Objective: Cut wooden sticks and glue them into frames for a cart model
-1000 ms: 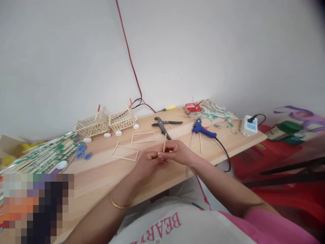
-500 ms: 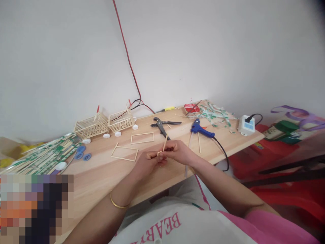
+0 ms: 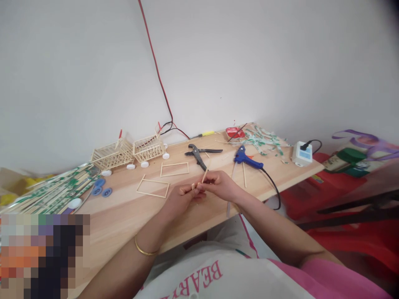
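Observation:
My right hand pinches a thin wooden stick that tilts up and to the right. Against its fingertips, my left hand is closed around small pale wooden pieces, partly hidden by the fingers. Two flat stick frames lie to the left of my hands: a nearer frame and a farther frame. Just beyond my right hand are black-handled pliers with their handles spread. A blue glue gun rests to the right, beside a loose stick.
Two stick-built carts, a larger cart and a smaller cart, stand at the back left. Near them are blue wheels and wrapped sticks. Torn wrappers, a red tray and a white power socket occupy the right side.
The stick in my right hand now leans further right and sits slightly lower. The small pieces at my left fingertips have shifted a little left. Everything else on the table stays in place.

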A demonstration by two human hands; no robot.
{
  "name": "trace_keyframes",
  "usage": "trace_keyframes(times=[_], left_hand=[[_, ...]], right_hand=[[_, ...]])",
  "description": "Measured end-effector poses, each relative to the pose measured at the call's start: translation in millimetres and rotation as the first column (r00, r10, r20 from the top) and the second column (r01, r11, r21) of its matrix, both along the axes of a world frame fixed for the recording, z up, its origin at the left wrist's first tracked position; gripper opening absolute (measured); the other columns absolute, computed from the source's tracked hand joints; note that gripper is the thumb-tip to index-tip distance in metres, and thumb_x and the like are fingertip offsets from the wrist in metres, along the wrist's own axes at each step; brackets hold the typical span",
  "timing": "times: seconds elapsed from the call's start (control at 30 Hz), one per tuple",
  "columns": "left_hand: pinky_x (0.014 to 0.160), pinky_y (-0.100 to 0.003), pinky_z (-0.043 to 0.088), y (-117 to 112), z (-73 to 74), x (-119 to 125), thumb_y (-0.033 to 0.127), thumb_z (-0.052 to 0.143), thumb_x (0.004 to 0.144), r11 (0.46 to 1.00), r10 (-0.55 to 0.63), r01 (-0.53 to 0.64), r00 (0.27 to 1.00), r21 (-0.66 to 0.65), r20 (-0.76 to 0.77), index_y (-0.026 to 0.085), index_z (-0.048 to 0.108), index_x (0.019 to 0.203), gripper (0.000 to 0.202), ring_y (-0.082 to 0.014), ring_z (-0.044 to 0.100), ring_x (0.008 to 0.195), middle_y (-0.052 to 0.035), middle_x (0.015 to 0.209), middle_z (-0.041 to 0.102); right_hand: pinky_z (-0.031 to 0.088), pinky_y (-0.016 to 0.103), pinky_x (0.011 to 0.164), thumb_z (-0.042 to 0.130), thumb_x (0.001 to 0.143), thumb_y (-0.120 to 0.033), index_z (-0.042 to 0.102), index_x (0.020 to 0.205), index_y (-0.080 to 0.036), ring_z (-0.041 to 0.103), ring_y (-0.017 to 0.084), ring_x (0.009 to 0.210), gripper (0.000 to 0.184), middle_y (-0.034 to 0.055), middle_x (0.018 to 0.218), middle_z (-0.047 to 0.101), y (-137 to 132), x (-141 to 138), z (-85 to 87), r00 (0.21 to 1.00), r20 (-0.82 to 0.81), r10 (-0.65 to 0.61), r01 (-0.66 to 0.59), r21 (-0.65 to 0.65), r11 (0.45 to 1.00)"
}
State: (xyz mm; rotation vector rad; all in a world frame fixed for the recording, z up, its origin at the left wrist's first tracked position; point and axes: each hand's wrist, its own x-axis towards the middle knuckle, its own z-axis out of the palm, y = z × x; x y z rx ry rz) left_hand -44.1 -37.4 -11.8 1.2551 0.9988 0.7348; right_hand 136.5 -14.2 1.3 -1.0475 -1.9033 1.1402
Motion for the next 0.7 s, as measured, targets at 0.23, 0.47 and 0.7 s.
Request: trace_keyframes(times=[0.23,0.47,0.7], left_hand=[[0.089,-0.037,0.043,-1.3,7.6,-8.7,0.027,0.037,0.09,0.879,0.241,0.177,0.636,0.442,-0.734,0.016,0.062,0.107,0.032,-0.0225,0.06,0.098,-0.0098,0.104,0.067],[0.072,-0.029,0.045,-2.5,6.2,-6.8,0.015,0.036,0.088,0.809,0.286,0.419,0.333,0.413,-0.898,0.018,0.057,0.098,0.025,-0.0186,0.059,0.087,-0.007,0.101,0.058],[0.08,-0.028,0.044,-2.0,4.8,-6.6,0.017,0.037,0.089,0.774,0.359,0.317,0.495,0.549,-0.791,0.019,0.056,0.108,0.027,-0.0169,0.057,0.092,-0.0074,0.109,0.057]], right_hand=[[0.041,0.022,0.058,0.062,0.078,-0.036,0.068,0.073,-0.017,0.057,0.013,0.066,0.021,0.0034,0.078,0.067,11.2,11.9,-5.9,0.985,0.129,-0.113,0.091,0.164,0.982],[0.04,0.023,0.059,0.062,0.079,-0.029,0.066,0.072,-0.016,0.057,0.013,0.065,0.015,0.003,0.072,0.066,13.4,13.3,-21.8,0.972,0.206,-0.11,0.06,0.236,0.97],[0.039,0.024,0.062,0.061,0.081,-0.029,0.064,0.071,-0.016,0.056,0.014,0.066,0.017,0.0029,0.07,0.063,12.8,11.5,-21.1,0.962,0.256,-0.098,0.015,0.305,0.952]])
